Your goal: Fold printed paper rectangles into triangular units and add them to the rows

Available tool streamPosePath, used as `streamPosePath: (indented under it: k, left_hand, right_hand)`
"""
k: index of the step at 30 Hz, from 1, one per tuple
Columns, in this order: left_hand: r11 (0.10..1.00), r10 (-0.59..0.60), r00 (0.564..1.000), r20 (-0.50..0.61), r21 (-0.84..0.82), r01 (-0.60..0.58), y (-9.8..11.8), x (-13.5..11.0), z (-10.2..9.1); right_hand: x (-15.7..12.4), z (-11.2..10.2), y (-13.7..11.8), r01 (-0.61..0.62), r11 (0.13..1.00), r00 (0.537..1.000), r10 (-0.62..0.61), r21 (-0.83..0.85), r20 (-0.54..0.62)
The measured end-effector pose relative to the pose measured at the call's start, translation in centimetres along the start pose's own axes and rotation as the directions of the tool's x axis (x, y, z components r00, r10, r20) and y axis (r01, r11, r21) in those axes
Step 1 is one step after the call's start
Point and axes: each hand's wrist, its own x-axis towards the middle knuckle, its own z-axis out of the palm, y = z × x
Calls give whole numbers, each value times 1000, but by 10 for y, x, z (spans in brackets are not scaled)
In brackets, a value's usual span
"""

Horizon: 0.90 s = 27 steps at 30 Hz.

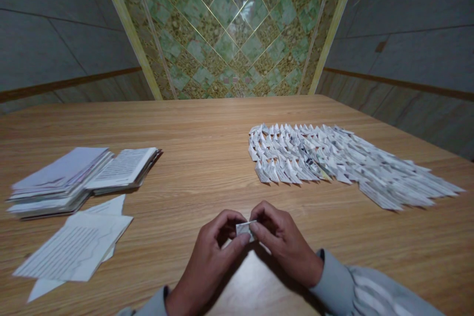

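A small folded piece of paper (243, 228) is pinched between both hands, just above the near part of the table. My left hand (213, 252) grips its left side, thumb in front and fingers behind. On the other side, my right hand (283, 244) closes on the right edge in the same way. Part of the paper is hidden behind the thumbs and fingertips. Beyond my right hand, several folded paper boats (285, 150) stand close together in rows.
Loose printed sheets (74, 247) lie overlapping at the near left of the wooden table (192, 158). Behind them are a thick paper stack (59, 177) and a smaller printed stack (124, 168). A patterned tiled wall (237, 34) rises past the far edge.
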Motion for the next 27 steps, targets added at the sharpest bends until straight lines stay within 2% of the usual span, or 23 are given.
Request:
streamPosePath:
  k: [2,4,10,15,18,27]
  left_hand:
    - [1000,-19,1000,-7,-18,19,-1,1,0]
    - [999,-30,999,-25,-36,29,-2,1,0]
    - [999,-30,997,-66,-38,28,-5,1,-3]
    - [1000,10,999,-39,28,-9,-3,-1,-5]
    - [999,-2,1000,-26,33,3,-2,0,-4]
    - [992,-72,996,-48,-108,67,-1,2,-4]
  right_hand:
    - [1,0,1,-22,996,1000,23,86,-9]
    - [1,-1,1,-42,994,999,44,99,-12]
    - [4,-1,-1,-29,994,999,25,-102,-35]
    - [4,-2,0,36,989,998,-44,-145,-53]
    - [3,-2,0,27,993,998,-33,-113,-53]
    - [3,-3,7,0,999,998,3,42,-62]
